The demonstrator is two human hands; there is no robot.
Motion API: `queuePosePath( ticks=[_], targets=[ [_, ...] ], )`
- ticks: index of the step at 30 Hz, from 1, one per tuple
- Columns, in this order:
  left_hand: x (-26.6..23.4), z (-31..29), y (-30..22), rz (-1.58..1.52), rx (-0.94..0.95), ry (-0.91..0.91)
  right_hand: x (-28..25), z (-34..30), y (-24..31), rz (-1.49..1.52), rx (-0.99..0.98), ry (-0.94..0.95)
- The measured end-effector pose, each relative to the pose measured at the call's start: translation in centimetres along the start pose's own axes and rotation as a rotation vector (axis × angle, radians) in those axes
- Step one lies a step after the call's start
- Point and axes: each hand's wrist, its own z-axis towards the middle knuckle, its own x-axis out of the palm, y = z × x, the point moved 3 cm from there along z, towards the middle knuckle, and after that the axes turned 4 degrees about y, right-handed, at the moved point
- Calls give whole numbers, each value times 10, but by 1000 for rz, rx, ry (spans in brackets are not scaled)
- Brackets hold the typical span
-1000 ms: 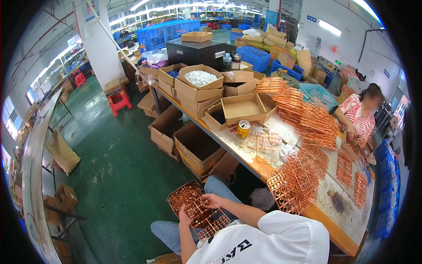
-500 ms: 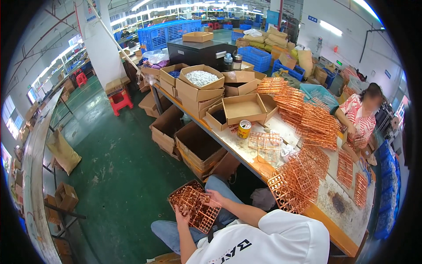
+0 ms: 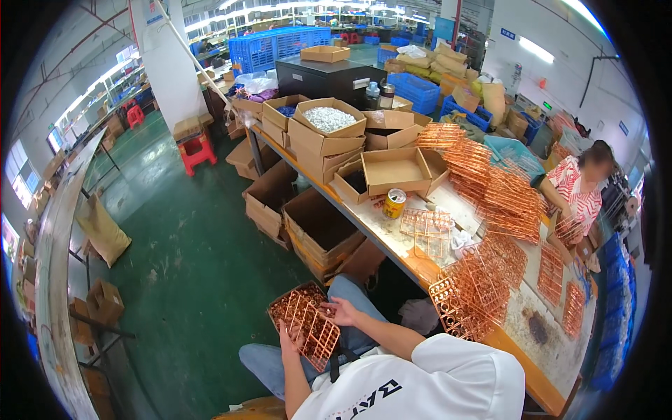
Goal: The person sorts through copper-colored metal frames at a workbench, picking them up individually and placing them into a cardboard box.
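Observation:
A copper-coloured lattice frame is tilted over my lap, above a cardboard box of small copper-coloured parts. My left hand grips the frame along its left side, with fingers partly hidden by the bars. At the frame's upper right edge is my right hand, palm turned up and fingers apart. It is close to the bars; whether a fingertip touches them is too small to tell. The box sits by my knees, partly covered by the frame.
The workbench on my right carries heaped copper-coloured frames, a yellow can and cardboard boxes. Large open cartons stand beneath it. Across the bench, a person in a patterned shirt handles similar frames.
The frame in my left hand has tilted and shifted slightly left, showing its bars more plainly. My right hand's fingers have spread from its edge. The whole view has shifted a little.

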Motion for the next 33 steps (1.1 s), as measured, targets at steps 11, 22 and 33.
queuePosePath(
  ticks=[11,22,33],
  targets=[
    [-18,4,-8,20,-49,35,3,-1,-1,-41,-27,-42],
    [6,-5,-13,-349,65,34,5,2,5,26,-31,33],
    [1,-14,-9,-437,34,368,-7,2,2,1,40,81]
  ],
)
